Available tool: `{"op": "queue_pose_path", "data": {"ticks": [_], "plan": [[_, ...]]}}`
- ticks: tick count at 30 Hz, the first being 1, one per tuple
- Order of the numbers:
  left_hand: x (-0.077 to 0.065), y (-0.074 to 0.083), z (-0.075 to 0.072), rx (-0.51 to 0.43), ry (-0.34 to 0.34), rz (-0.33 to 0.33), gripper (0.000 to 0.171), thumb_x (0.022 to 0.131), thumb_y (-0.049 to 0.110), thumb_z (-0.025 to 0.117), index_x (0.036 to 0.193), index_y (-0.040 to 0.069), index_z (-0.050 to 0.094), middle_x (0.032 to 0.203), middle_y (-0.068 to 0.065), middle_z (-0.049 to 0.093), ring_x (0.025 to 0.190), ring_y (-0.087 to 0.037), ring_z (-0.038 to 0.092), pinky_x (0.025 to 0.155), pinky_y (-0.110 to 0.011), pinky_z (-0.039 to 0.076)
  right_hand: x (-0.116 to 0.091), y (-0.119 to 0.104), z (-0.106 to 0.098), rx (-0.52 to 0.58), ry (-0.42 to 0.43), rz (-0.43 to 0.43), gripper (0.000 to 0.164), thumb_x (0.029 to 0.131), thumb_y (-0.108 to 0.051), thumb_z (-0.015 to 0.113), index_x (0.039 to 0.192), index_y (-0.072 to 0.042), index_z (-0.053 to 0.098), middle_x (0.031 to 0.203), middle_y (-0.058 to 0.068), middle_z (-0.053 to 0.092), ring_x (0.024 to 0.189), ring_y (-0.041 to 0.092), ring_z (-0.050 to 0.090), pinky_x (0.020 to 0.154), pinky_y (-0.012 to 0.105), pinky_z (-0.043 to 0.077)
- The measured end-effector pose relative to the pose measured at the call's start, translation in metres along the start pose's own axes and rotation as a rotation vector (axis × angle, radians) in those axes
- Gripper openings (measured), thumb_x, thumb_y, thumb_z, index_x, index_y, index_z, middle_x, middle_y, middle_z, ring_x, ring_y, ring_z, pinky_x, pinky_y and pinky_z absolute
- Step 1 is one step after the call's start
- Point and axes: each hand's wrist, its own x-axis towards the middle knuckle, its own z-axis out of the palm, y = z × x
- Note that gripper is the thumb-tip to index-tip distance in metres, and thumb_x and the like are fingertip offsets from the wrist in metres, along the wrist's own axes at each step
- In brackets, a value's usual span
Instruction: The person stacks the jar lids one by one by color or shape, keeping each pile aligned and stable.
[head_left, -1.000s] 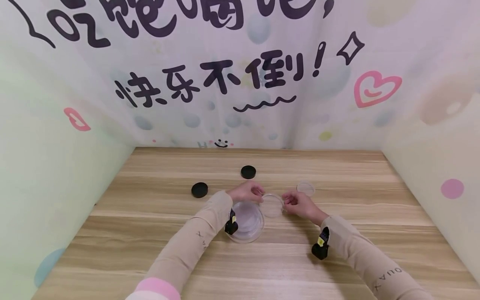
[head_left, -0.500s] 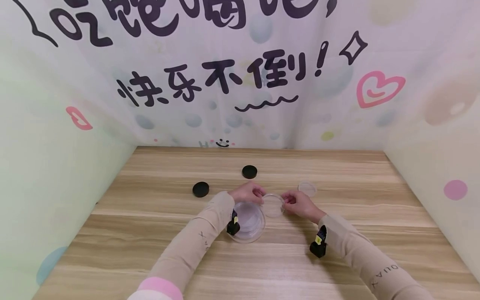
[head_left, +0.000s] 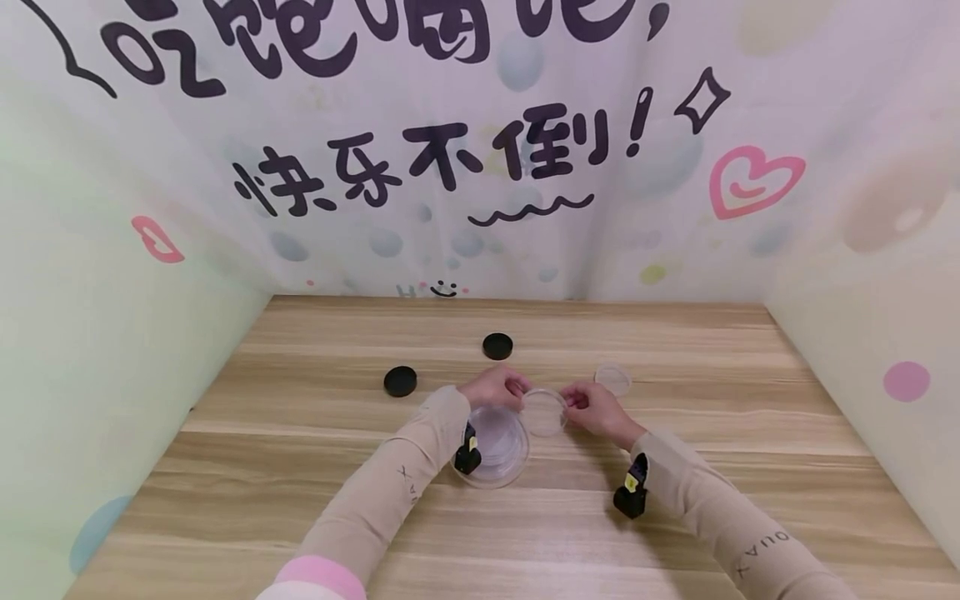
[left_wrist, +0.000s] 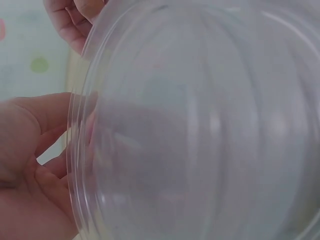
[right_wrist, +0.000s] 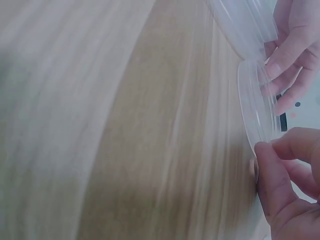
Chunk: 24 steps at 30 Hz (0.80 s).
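Note:
Between my two hands is a small clear plastic round lid (head_left: 545, 412), tilted over the wooden table. My left hand (head_left: 492, 387) pinches its left edge with thumb and fingers, and my right hand (head_left: 600, 408) pinches the right edge. The right wrist view shows the lid (right_wrist: 251, 102) side-on, its raised rim between the fingertips of both hands. A larger clear plastic bowl (head_left: 504, 450) sits just in front of my left hand, partly covered by the sleeve and wrist camera. This bowl (left_wrist: 165, 125) fills most of the left wrist view, overlapping the fingers.
Two black round caps (head_left: 401, 381) lie on the wooden table (head_left: 337, 333), one at the left and the other black cap (head_left: 498, 346) farther back. Another clear disc (head_left: 613, 379) lies just behind my right hand. A printed curtain (head_left: 375, 250) borders the table's far edge.
My right wrist has shifted slightly left. Both hands keep hold of the lid, which stays in nearly the same place.

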Motion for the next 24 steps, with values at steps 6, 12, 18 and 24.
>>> {"op": "queue_pose_path", "data": {"ticks": [6,12,18,24], "plan": [[-0.039,0.059,-0.006,0.013,0.097,-0.085,0.033,0.068,-0.001,0.07,0.1,0.005,0.064,0.081,-0.005,0.062,0.075,-0.014,0.058,0.064,-0.022,0.048,0.002,-0.004,0.001,0.001,0.039,0.001,0.027,0.076,0.006,0.056,0.102,0.013,0.055,0.084,0.015,0.058,0.077,0.021,0.055,0.061,0.024,0.049],[-0.056,0.085,-0.008,0.044,0.192,-0.118,0.029,0.073,-0.005,0.064,0.102,0.0,0.064,0.085,-0.01,0.063,0.074,-0.012,0.056,0.059,-0.019,0.046,0.003,-0.013,-0.002,0.001,0.071,-0.019,0.027,0.076,0.008,0.056,0.102,0.015,0.055,0.084,0.018,0.058,0.078,0.024,0.055,0.062,0.027,0.05],[-0.058,0.089,-0.012,-0.008,0.244,-0.113,0.027,0.073,-0.004,0.065,0.1,-0.001,0.064,0.087,-0.011,0.063,0.079,-0.015,0.057,0.063,-0.019,0.046,0.006,-0.02,-0.006,-0.007,0.096,-0.052,0.027,0.076,0.008,0.056,0.101,0.014,0.056,0.085,0.02,0.059,0.079,0.027,0.057,0.063,0.029,0.05],[-0.062,0.095,-0.02,-0.043,0.273,-0.106,0.022,0.076,0.0,0.063,0.097,0.001,0.065,0.084,-0.01,0.062,0.077,-0.015,0.055,0.061,-0.019,0.045,0.008,-0.029,-0.014,0.003,0.107,-0.068,0.025,0.077,0.006,0.056,0.101,0.012,0.058,0.087,0.022,0.06,0.079,0.028,0.057,0.065,0.03,0.05]]}}
